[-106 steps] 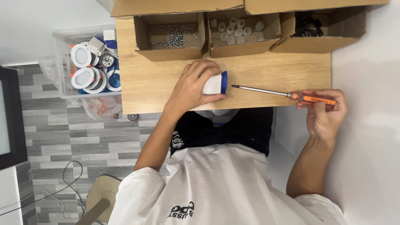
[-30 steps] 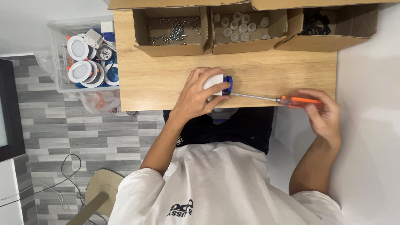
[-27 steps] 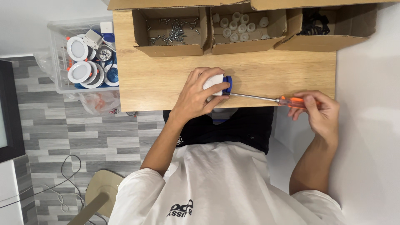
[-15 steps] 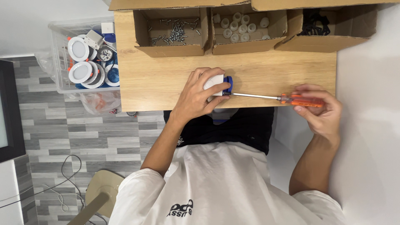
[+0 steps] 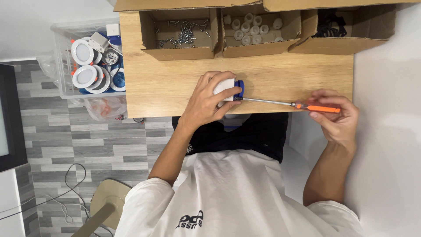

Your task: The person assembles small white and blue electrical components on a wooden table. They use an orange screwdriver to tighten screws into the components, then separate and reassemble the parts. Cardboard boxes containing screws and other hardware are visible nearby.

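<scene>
Light wood-grain desk [image 5: 166, 87], flat matte top. Along its far edge sit three open brown cardboard boxes: left box [image 5: 177, 33] with loose dark metal screws, middle box [image 5: 252, 30] with small white cylindrical caps, right box [image 5: 346, 28] with black parts, too dark to tell. Left of the desk, clear plastic bin [image 5: 61, 61] with round white-and-blue lamp fittings. Left hand [image 5: 210, 98], grip closed round a white and blue fitting [image 5: 230, 89] at the desk's near edge. Right hand [image 5: 335, 116], grip closed on an orange-handled screwdriver [image 5: 307, 105]; its steel tip touches the fitting.
</scene>
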